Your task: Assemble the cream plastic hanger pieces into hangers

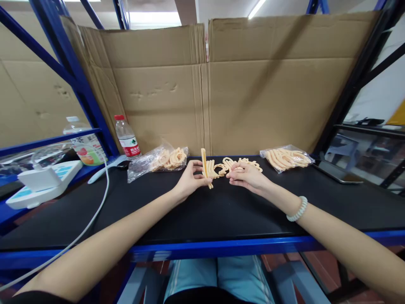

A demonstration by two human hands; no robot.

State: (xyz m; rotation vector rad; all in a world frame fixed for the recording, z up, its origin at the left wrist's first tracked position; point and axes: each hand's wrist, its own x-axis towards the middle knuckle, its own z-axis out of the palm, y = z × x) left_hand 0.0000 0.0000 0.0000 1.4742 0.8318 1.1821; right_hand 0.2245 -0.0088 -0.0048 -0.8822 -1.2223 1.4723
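My left hand (191, 179) grips a long pale-yellow strip (204, 162) between thumb and fingers, holding it nearly upright above the black tabletop. My right hand (248, 176) is just to the right, its fingers bent together; what lies between the fingertips, if anything, is too small to make out. Behind and between both hands lies a group of pale-yellow pieces (220, 169), some straight strips and others curved or ring-shaped. The right hand hides part of this group.
Clear bags of similar pieces lie left (172, 158) and right (287, 158). A red-capped water bottle (127, 137), a light-coloured handled tool (107, 169), a white cable (103, 198) and a power strip (44, 185) are at left. A dark flat device (337, 172) lies right. Cardboard (278, 88) walls the back.
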